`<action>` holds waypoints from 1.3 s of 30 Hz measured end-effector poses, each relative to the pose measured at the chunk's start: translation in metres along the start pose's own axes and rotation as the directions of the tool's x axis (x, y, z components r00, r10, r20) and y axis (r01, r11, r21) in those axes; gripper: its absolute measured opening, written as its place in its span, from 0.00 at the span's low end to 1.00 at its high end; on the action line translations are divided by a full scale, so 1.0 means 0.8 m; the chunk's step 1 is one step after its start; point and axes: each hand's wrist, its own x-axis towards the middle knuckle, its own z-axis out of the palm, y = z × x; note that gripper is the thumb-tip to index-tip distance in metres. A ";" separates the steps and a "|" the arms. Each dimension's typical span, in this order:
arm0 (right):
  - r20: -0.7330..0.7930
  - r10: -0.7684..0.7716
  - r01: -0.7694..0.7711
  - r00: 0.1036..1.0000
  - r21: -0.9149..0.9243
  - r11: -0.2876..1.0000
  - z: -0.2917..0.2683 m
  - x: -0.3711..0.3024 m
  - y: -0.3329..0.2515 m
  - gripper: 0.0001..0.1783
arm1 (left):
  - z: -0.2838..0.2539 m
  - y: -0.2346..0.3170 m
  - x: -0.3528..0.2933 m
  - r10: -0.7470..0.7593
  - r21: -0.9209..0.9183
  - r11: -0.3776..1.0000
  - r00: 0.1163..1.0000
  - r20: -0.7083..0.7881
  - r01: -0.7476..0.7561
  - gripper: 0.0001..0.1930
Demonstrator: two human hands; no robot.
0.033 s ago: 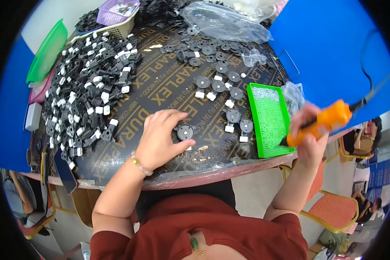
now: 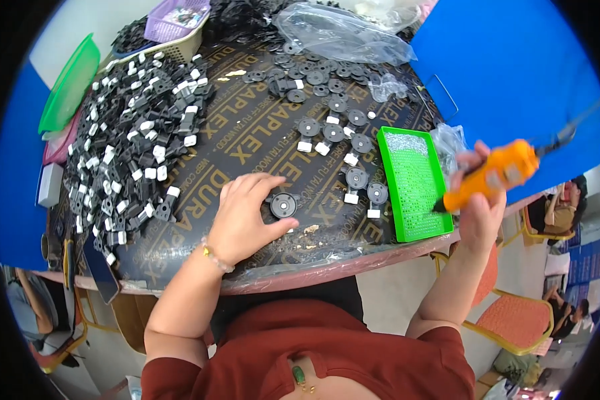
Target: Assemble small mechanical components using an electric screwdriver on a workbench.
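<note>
Black round part (image 2: 284, 205) sits face-up on counter (image 2: 210, 177), mid-frame; left hand (image 2: 242, 217) curved round its left side, thumb and fingers apart, contact unclear. Right hand (image 2: 481, 215), right of frame, clamped on orange power screwdriver (image 2: 495, 173), black tip over green tray (image 2: 391, 190). Black-and-white assemblies (image 2: 357, 178) right of center. Black-and-white pile (image 2: 133, 143) upper left. Loose black discs (image 2: 320, 77), clear plastic bag (image 2: 343, 37) top.

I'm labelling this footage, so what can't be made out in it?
All in the head view:
Right hand: grip partly hidden behind the orange power tool.
Silvery pieces in the green tray: too small to tell apart.
Round black part: underside turned away from the camera.
Cable: blurred toward the picture's right rim.
</note>
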 end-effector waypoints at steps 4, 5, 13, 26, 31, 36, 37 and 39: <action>-0.157 0.003 -0.012 0.988 -0.053 0.999 -0.003 0.026 0.020 0.35 | 0.013 0.007 0.005 -0.034 0.009 0.999 0.998 0.045 0.033 0.33; -0.179 0.022 -0.040 0.984 -0.098 0.994 -0.006 0.030 0.025 0.34 | 0.014 0.011 0.007 -0.060 0.038 0.998 0.997 0.049 0.058 0.31; -0.160 -0.074 0.064 0.984 -0.070 0.996 -0.001 0.051 0.074 0.16 | 0.028 0.005 0.004 -0.060 -0.011 0.998 0.996 0.060 0.060 0.24; -0.264 -0.136 0.121 0.955 -0.073 0.990 0.004 0.048 0.121 0.15 | 0.046 0.020 0.001 0.062 -0.085 0.995 0.995 0.078 -0.055 0.26; -0.286 -0.113 0.070 0.951 -0.156 0.985 0.010 0.046 0.116 0.14 | 0.047 0.020 0.002 0.089 -0.072 0.994 0.994 0.066 -0.084 0.26; -0.310 -0.133 0.098 0.941 -0.126 0.987 0.005 0.042 0.115 0.15 | 0.050 0.019 0.001 0.083 -0.101 0.992 0.994 0.064 -0.076 0.27; -0.332 -0.136 0.105 0.933 -0.112 0.988 0.008 0.043 0.111 0.15 | 0.050 0.017 0.000 0.074 -0.115 0.991 0.994 0.077 -0.065 0.27; -0.324 -0.161 0.151 0.932 -0.056 0.987 0.017 0.040 0.094 0.15 | 0.052 0.016 -0.001 0.071 -0.107 0.992 0.995 0.071 -0.063 0.27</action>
